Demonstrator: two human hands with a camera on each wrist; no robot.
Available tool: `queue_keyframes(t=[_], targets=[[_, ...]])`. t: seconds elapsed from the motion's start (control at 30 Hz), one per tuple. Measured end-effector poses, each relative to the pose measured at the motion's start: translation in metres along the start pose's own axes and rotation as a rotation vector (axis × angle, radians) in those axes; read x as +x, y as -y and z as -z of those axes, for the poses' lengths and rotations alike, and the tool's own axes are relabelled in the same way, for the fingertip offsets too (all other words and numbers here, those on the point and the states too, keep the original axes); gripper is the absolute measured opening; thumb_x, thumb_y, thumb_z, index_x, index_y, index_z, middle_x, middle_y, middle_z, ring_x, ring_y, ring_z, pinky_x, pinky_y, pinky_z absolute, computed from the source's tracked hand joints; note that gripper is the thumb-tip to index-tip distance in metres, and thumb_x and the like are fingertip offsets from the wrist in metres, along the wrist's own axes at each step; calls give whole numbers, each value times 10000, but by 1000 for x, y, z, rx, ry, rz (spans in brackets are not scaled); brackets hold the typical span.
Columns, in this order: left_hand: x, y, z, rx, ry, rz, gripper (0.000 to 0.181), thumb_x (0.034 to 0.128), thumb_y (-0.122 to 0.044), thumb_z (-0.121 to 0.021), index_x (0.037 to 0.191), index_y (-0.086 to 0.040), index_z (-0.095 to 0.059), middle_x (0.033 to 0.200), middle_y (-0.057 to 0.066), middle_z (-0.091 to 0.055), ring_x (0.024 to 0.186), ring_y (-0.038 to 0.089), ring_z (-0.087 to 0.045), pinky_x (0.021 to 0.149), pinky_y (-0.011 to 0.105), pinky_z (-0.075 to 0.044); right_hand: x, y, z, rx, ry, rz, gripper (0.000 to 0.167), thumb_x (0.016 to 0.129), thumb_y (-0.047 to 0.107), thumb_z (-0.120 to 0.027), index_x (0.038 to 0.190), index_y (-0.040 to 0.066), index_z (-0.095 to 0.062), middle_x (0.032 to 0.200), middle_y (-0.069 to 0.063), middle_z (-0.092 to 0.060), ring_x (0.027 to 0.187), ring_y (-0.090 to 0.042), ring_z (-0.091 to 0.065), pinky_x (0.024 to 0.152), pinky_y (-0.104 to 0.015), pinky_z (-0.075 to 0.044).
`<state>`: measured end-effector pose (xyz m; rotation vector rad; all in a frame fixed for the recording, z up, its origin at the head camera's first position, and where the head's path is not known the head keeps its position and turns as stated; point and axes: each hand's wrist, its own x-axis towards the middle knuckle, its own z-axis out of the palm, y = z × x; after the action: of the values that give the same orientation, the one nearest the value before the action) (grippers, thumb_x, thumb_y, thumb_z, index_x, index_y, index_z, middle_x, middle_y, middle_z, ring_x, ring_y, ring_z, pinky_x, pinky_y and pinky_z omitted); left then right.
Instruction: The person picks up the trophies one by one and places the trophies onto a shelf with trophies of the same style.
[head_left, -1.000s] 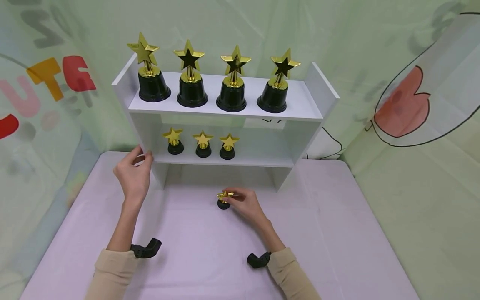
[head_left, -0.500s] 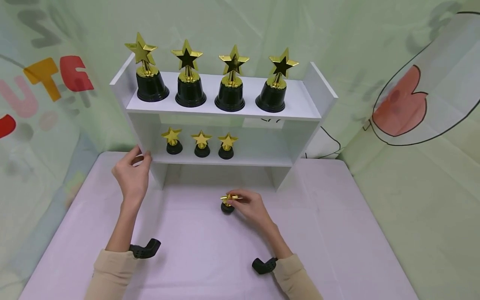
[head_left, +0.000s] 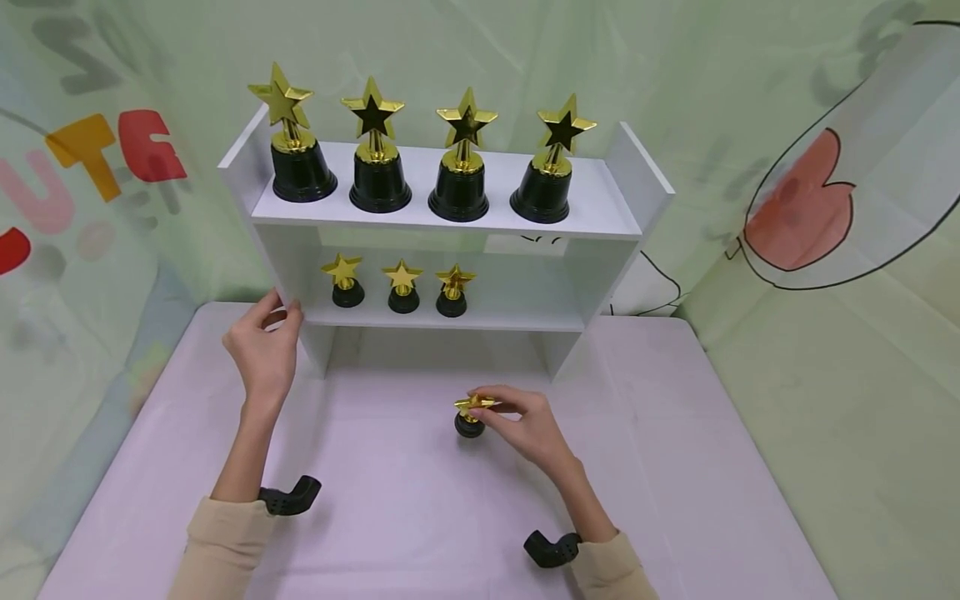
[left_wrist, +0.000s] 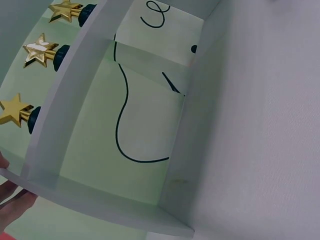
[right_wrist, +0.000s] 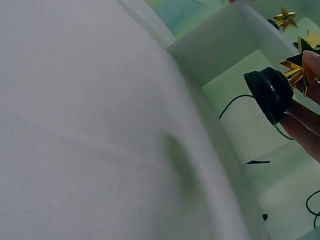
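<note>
My right hand (head_left: 536,429) pinches a small star trophy (head_left: 469,424) by its gold star, in front of the white shelf (head_left: 532,321). In the right wrist view the trophy's black base (right_wrist: 270,92) is held off the table, with a shadow apart from it. My left hand (head_left: 264,350) grips the edge of the shelf's left side panel between thumb and fingers (left_wrist: 17,207). Three small star trophies stand in a row on the middle shelf, the nearest to the right being a gold star trophy (head_left: 452,292). Part of the right hand is cut off in its wrist view.
Several large star trophies, one a black-based trophy (head_left: 459,187), line the top shelf. A pale cloth covers the table (head_left: 675,433). Printed curtains (head_left: 750,108) hang behind and beside it. Each wrist bears a black device, such as the right wrist camera (head_left: 551,550).
My right hand has drawn the small trophy rightward and toward the near side of the table, away from the shelf. My left hand keeps its place on the side panel.
</note>
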<state>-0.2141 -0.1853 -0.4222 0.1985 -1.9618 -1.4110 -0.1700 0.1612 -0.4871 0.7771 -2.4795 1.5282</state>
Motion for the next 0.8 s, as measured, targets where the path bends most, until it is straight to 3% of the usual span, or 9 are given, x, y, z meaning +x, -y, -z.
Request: queue_keyframes(t=[0.37,0.57,0.8], targets=[[1,2,0,0,1,9,266,944,-49,-690,1194,-56,-777,1116,150,-772,802,-62,-635,724,46,-490,14,33,27,-28,-48,176,282,841,-50,-799,1114,7,-759,1048,-127,-784,901,-137,-741,791,-285,-620],[0,2,-1,-4,2,8,268,942,-44,-683,1193,-56,-778,1113,141,-774,807,-56,-643,725,56,-499,32,41,44,-18,-89,173,287,837,-81,-786,1109,3,-758,1073,-151,-777,920,-61,-723,799,-227,-600],[1,2,-1,12,-2,6,271,944,-36,-679,1199,-45,-772,1118,140,-774,802,-83,-635,730,51,-495,55,41,62,27,-135,98,264,854,-68,-778,1113,-21,-762,1068,-189,-766,882,-21,-702,787,-204,-591]])
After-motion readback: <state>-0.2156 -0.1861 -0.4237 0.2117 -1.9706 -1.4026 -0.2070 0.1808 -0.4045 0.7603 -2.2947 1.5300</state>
